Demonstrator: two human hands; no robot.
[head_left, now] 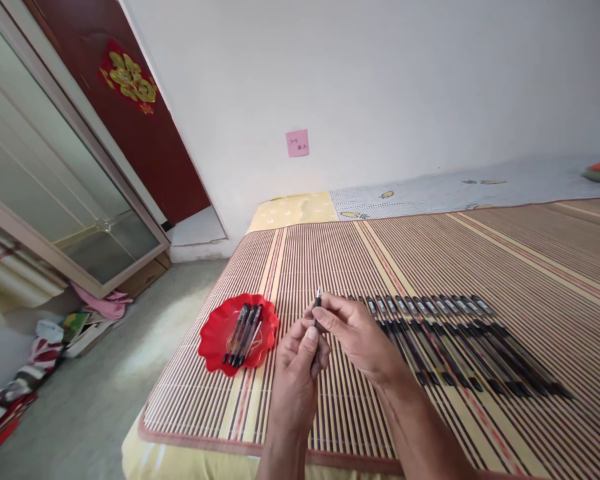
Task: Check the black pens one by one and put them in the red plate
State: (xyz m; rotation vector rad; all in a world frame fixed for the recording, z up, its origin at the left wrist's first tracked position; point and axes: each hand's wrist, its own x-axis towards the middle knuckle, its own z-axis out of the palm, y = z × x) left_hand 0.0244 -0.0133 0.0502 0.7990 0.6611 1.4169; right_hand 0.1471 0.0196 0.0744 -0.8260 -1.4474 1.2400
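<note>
Between my two hands is a pen (318, 303), its metal tip pointing up and away from me. My left hand (300, 353) is closed around the lower barrel, which is mostly hidden by the fingers. Thumb and fingers of my right hand (350, 333) pinch the dark grip just below the tip. To the left, a red scalloped plate (213, 350) holds several capped pens (243, 333) and a thin pale stick-like piece. On the right, a row of pen caps (430, 306) lies above a row of dark, uncapped-looking pen barrels (460, 357).
A striped bamboo mat (205, 407) covers the bed, with its front edge close to me. A pink note (297, 143) is stuck on the white wall. At the left are a glass-panelled door (75, 180) and piled items (35, 353) on the floor.
</note>
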